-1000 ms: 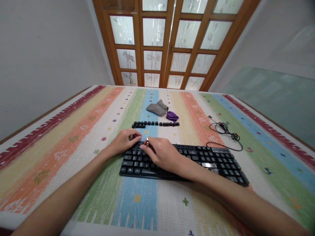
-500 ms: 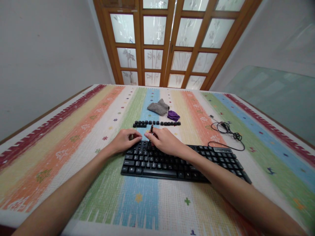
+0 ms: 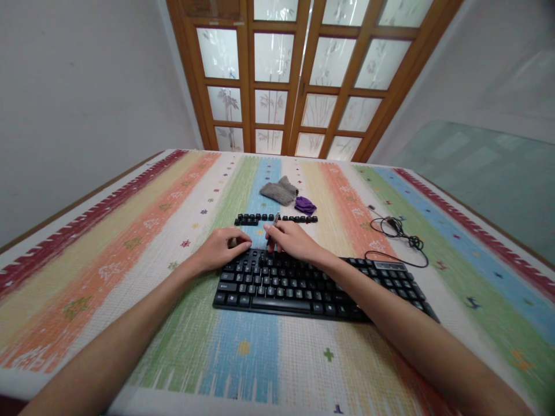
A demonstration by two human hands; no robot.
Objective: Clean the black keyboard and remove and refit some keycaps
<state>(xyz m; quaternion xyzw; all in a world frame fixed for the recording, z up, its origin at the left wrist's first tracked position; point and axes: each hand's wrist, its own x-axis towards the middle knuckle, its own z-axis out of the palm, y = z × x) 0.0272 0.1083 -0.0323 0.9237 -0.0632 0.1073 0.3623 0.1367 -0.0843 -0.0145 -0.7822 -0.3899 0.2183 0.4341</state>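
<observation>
Now the right hand (image 3: 291, 238) pinches a small tool (image 3: 274, 220) above the keyboard (image 3: 312, 283); left hand (image 3: 221, 247) rests loosely on its corner

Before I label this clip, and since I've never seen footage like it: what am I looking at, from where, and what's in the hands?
The camera sits on a person's head, looking forward and down, so both bare forearms reach in from below. The left hand rests on the far left corner of a black keyboard. The right hand pinches a small slim tool at the keyboard's far edge. Beyond lies a row of loose black keycaps, then a grey cloth and a purple cloth. The keyboard's cable is coiled at right. All lies on a striped tablecloth.
</observation>
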